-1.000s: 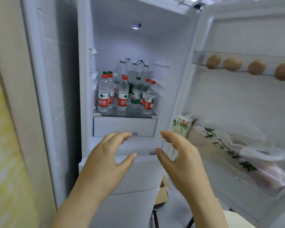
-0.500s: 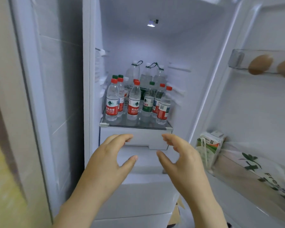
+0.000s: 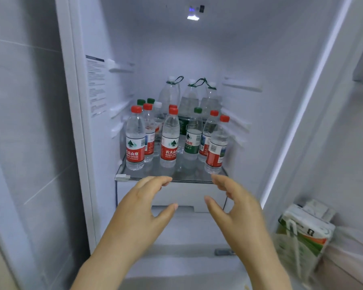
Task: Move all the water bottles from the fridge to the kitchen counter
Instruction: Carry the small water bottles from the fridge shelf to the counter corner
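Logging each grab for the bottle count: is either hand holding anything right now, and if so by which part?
Nothing is held. The left hand and right hand are both open in front of the glass shelf, short of the water bottles.

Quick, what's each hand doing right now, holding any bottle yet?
Left hand: open, holding nothing, short of the glass shelf.
Right hand: open, holding nothing, no bottle touched.
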Tool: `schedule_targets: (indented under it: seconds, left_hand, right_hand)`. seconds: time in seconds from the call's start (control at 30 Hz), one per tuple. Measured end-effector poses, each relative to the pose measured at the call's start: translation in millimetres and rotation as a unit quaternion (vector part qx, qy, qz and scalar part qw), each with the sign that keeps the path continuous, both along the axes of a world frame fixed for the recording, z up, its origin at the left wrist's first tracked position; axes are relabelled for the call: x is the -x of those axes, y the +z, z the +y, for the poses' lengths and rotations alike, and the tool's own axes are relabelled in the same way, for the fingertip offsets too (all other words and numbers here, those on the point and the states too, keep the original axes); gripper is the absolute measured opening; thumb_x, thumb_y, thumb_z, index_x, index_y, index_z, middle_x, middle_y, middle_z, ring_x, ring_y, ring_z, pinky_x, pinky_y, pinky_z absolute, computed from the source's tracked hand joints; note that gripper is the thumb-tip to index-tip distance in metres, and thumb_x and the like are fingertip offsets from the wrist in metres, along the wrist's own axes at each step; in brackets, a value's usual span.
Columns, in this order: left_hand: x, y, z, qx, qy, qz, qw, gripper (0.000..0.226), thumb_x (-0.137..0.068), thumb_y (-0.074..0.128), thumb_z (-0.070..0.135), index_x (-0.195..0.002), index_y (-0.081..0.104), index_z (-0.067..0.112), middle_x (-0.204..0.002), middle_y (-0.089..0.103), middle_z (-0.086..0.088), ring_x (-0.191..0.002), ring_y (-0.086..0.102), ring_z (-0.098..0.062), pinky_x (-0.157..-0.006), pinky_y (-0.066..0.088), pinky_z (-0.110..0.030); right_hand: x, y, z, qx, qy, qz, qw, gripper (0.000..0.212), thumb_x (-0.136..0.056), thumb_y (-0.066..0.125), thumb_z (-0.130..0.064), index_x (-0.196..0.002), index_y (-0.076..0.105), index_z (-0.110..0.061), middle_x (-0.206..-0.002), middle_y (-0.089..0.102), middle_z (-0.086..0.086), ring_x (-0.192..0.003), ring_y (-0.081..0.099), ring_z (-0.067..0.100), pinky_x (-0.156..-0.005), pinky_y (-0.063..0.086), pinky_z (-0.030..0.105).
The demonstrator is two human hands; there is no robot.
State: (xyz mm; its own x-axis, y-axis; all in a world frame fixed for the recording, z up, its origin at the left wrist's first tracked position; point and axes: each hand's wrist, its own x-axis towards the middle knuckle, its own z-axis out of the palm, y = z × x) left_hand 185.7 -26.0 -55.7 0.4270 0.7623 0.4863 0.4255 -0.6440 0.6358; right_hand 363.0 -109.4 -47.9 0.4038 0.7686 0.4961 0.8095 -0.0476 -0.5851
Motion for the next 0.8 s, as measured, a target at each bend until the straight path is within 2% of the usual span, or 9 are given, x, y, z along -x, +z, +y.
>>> schedule_targets:
  seconds: [0.2,0.27,0.33,0.57,0.7,0.8]
  left_hand:
    - [-22,-2,41,0.010,0.002,-0.019,1.000,0.047,-0.083,0.070,0.030,-0.126,0.053,0.037,-0.120,0.050,0.026,-0.103,0.046,0.017,-0.091,0.032,-0.003]
    - [-28,-3,56,0.012,-0.005,-0.020,1.000,0.048,-0.083,0.070,0.030,-0.127,0.053,0.036,-0.121,0.051,0.024,-0.109,0.049,0.009,-0.097,0.038,-0.012]
    - [-33,-1,72,0.014,-0.014,-0.023,1.000,0.048,-0.083,0.070,0.030,-0.127,0.053,0.036,-0.121,0.052,0.022,-0.111,0.051,0.003,-0.096,0.040,-0.016]
    - [-53,16,138,-0.013,-0.038,-0.057,0.998,0.047,-0.081,0.073,0.029,-0.124,0.056,0.032,-0.119,0.054,0.019,-0.112,0.054,-0.001,-0.098,0.043,-0.024]
    - [-62,16,168,-0.007,-0.057,-0.063,0.996,0.050,-0.081,0.073,0.027,-0.128,0.054,0.029,-0.120,0.055,0.018,-0.112,0.054,-0.001,-0.097,0.042,-0.021]
    - [-67,17,187,0.002,-0.062,-0.066,0.996,0.049,-0.081,0.072,0.027,-0.127,0.054,0.030,-0.119,0.055,0.019,-0.110,0.054,0.000,-0.095,0.042,-0.020]
  right_hand:
    - [-17,-3,31,0.011,-0.009,0.025,1.000,0.047,-0.088,0.068,-0.028,-0.132,0.054,-0.032,-0.129,0.057,-0.016,-0.121,0.050,0.005,-0.105,0.042,0.030]
    - [-21,-2,43,0.009,-0.015,0.025,1.000,0.046,-0.087,0.069,-0.027,-0.131,0.055,-0.031,-0.128,0.059,-0.015,-0.120,0.051,0.006,-0.105,0.043,0.032]
    - [-25,0,55,0.003,-0.023,0.016,1.000,0.047,-0.087,0.069,-0.027,-0.131,0.056,-0.031,-0.126,0.060,-0.016,-0.118,0.053,0.005,-0.104,0.044,0.029]
    - [-40,17,108,-0.024,-0.058,0.003,0.998,0.045,-0.085,0.072,-0.025,-0.127,0.058,-0.030,-0.111,0.059,-0.021,-0.102,0.055,-0.001,-0.094,0.046,0.021]
    - [-47,12,137,-0.020,-0.071,0.011,0.997,0.046,-0.086,0.071,-0.029,-0.129,0.056,-0.033,-0.109,0.059,-0.022,-0.100,0.055,-0.004,-0.085,0.037,0.007]
    - [-53,11,151,-0.019,-0.080,0.017,0.996,0.046,-0.086,0.071,-0.028,-0.129,0.056,-0.035,-0.112,0.058,-0.025,-0.100,0.054,-0.008,-0.085,0.036,0.006]
